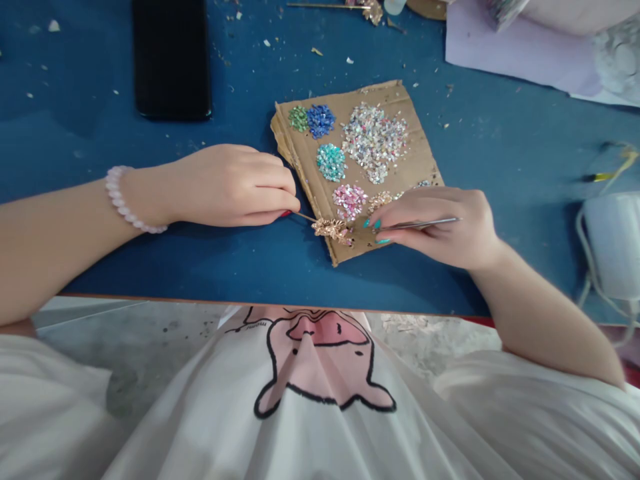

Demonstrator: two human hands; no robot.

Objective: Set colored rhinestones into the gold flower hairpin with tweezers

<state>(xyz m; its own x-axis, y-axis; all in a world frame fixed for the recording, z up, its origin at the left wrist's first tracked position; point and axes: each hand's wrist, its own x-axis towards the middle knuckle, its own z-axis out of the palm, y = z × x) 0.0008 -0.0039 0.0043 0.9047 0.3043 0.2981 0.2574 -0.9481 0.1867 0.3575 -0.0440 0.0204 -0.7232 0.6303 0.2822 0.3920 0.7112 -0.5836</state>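
Note:
My left hand (pixel 235 187) is closed on the thin stem of a gold hairpin-like stick, whose ornate gold flower end (pixel 332 230) is over the near corner of a cardboard piece (pixel 365 237). Pinched in my right hand (pixel 440 223) is a pair of slim metal tweezers (pixel 425 224), their tips just right of the ornament. Small heaps of shiny chips lie on the cardboard: pink (pixel 350 200), turquoise (pixel 331 162), blue (pixel 321 121), green (pixel 299 119) and a large silvery one (pixel 375 140). My right fingers partly hide a gold-toned heap (pixel 380 200).
A black phone (pixel 171 60) lies at the back left of the blue table (pixel 240 267). Another gold stick (pixel 325 6) is at the far edge. Lilac paper (pixel 515 53) sits at the back right, and a white corded device (pixel 615 243) stands at the right.

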